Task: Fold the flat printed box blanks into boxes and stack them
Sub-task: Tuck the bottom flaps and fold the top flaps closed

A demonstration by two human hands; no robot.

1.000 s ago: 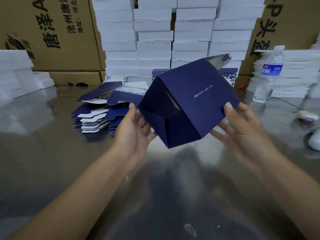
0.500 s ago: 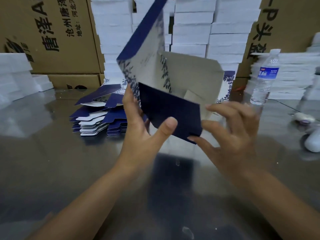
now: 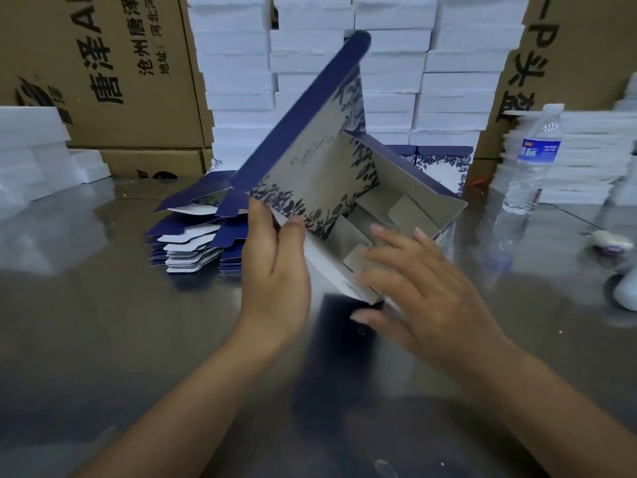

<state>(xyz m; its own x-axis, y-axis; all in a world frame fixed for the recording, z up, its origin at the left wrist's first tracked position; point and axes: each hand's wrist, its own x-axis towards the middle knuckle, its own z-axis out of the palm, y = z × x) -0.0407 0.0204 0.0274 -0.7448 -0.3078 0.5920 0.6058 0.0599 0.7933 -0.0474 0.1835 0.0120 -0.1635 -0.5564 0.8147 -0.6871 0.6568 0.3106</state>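
**Entry: half-formed box in hand, held above the table**

I am holding the box [image 3: 331, 174] up off the table [image 3: 103, 339], tilted, with its open side facing me. Its long navy lid edge is running up toward 1 o'clock and its grey inner flaps are showing.

- My left hand [image 3: 275, 270] is pinching the box's lower-left edge. The thumb is lying on the printed inner face and the fingers are going behind the panel.
- My right hand [image 3: 424, 291] is not clamping. Its fingers are spread and nearly straight, pressing on the inner flaps at the near wall. The thumb is reaching out under the near corner; I cannot tell whether it is touching.
- The box's right wall edge is pointing toward 3 o'clock.

Surroundings, taken from the box:

- The stack of flat blanks [image 3: 196, 236] is lying at 9 o'clock, near my left hand but apart from it.
- The water bottle [image 3: 531, 160] is standing at 3 o'clock, well apart from the wall edge.
- The white foam stacks [image 3: 310, 63] and cartons [image 3: 103, 63] are closing off 12 o'clock, behind the lid edge.
- Table surface is showing at 6 and 8 o'clock, under and beside my forearms.
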